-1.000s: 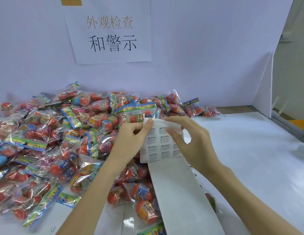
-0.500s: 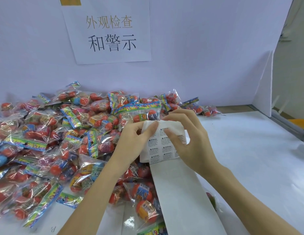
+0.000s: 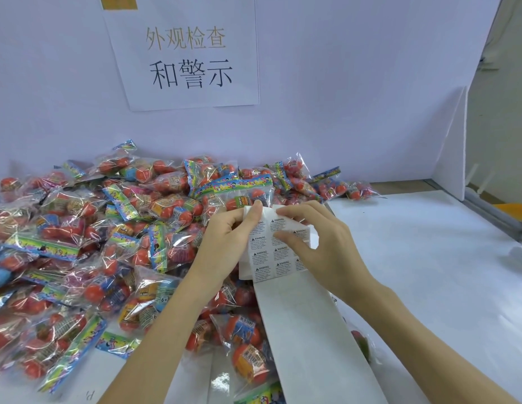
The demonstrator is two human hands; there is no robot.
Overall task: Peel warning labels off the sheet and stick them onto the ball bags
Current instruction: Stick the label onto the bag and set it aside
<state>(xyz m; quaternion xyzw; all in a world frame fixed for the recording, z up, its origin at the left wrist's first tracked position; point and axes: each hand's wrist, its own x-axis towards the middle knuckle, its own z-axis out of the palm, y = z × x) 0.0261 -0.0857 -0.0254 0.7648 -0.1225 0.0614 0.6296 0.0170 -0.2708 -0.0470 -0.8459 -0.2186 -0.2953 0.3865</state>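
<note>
The label sheet [image 3: 278,249] is held up in the air between the two hands, above the near edge of the pile of ball bags [image 3: 114,243]. Its upper part carries rows of small white warning labels [image 3: 261,243] with black print. Its lower part is a long bare strip of backing paper [image 3: 309,339] that runs down toward the person, over some bags and the white table [image 3: 429,258].

The left hand [image 3: 222,246] is at the left edge of the sheet. Its thumb lies on the front of the sheet near the top corner, and its fingers are curled behind the paper, so it pinches the sheet there. The right hand [image 3: 327,249] is on the right side of the sheet and covers part of the labels. Its thumb presses on the printed face around the middle, and its index finger curls over the top edge. It also grips the sheet. Whether a label is already lifted under these fingers, I cannot tell.

The bags are clear plastic with red balls and coloured header cards. They lie heaped on the left half of the table and along the back wall, just behind and under the hands. A paper sign [image 3: 184,51] with Chinese characters hangs on the wall above the pile.
</note>
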